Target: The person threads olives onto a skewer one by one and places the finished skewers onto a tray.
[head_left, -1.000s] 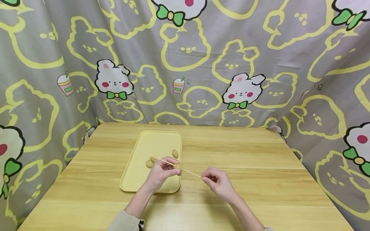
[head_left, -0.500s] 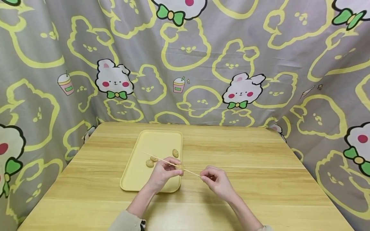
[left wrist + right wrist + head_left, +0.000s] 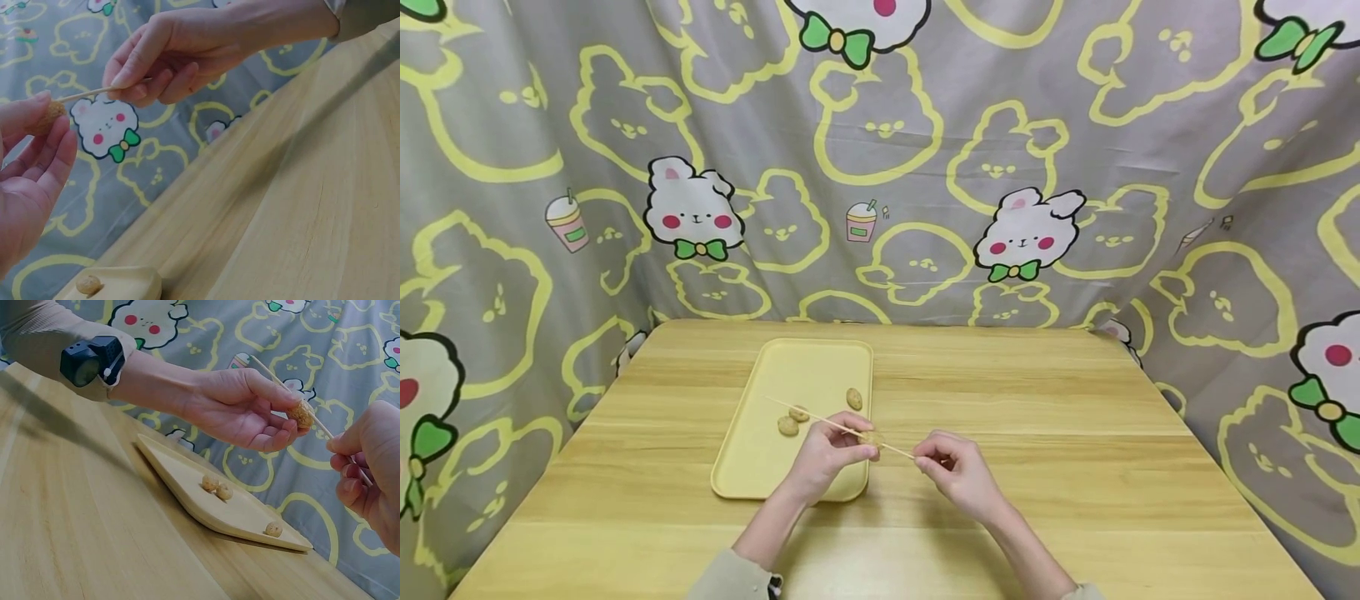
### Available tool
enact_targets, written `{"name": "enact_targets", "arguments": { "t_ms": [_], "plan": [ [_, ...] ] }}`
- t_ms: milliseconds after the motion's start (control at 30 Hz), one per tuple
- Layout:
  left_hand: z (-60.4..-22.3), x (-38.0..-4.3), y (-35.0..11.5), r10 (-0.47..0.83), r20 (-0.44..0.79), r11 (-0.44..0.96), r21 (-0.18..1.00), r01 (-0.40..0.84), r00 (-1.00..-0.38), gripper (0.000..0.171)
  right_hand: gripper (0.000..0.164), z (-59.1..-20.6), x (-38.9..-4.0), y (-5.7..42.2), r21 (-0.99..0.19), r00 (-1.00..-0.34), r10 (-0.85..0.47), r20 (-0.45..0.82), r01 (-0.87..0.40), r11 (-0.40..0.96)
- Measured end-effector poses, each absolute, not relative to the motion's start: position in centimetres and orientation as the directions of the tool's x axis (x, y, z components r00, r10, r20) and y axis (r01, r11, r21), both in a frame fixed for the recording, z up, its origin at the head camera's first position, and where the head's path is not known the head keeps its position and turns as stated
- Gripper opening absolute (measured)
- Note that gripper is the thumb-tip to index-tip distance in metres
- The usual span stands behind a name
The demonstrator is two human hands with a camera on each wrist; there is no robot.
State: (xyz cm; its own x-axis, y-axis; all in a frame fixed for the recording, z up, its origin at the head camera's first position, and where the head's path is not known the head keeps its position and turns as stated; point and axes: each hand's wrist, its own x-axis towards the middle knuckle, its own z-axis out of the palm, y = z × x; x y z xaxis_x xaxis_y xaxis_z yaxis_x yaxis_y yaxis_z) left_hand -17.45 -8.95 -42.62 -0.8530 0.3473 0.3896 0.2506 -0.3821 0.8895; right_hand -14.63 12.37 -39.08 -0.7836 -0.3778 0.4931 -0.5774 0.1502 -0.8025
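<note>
In the head view my left hand (image 3: 835,450) pinches a light-brown speckled meatball (image 3: 870,438) between thumb and fingers, above the tray's right edge. A thin wooden skewer (image 3: 820,418) passes through the ball, its long end pointing left over the tray. My right hand (image 3: 958,475) grips the skewer's other end between thumb and fingertips, the remaining fingers curled. A short length of skewer (image 3: 84,95) shows between the ball and the right fingers in the left wrist view. From the right wrist view, the ball (image 3: 301,415) sits at the left fingertips with skewer on both sides.
A pale yellow tray (image 3: 741,471) lies on the wooden table (image 3: 1037,392), left of centre. On it are two meatballs (image 3: 788,426) close together, and another meatball (image 3: 854,399) near the right rim. A patterned grey curtain (image 3: 910,275) hangs behind the table.
My right hand has moved slightly left, closer to the left hand. The meatball and left hand have shifted a little right, shortening the skewer between the hands and lengthening its left end.
</note>
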Motion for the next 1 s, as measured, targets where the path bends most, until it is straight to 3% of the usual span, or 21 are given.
{"name": "enact_targets", "arguments": {
  "t_ms": [300, 533, 733, 1000],
  "plan": [
    [-42.6, -17.4, -8.6, 0.339, 0.328, -0.343, 0.916, 0.209, -0.882, 0.029, 0.011, -38.6, -14.4, 12.1, -0.812, -0.814, -0.372, 0.446, -0.543, 0.214],
    [-42.8, -17.4, -8.6, 0.331, 0.265, -0.320, 0.934, 0.156, -0.906, 0.025, 0.007, -38.4, -14.4, 12.4, -0.844, -0.865, -0.401, 0.300, -0.437, 0.311],
    [-43.0, -17.6, -8.7, 0.337, 0.236, -0.299, 0.945, 0.134, -0.911, 0.020, 0.009, -38.5, -14.4, 12.1, -0.874, -0.871, -0.430, 0.240, -0.386, 0.295],
    [-43.3, -17.9, -8.7, 0.329, 0.245, -0.299, 0.943, 0.146, -0.912, 0.042, 0.010, -40.1, -15.3, 12.2, -0.909, -0.897, -0.396, 0.196, -0.317, 0.269]
  ]
}}
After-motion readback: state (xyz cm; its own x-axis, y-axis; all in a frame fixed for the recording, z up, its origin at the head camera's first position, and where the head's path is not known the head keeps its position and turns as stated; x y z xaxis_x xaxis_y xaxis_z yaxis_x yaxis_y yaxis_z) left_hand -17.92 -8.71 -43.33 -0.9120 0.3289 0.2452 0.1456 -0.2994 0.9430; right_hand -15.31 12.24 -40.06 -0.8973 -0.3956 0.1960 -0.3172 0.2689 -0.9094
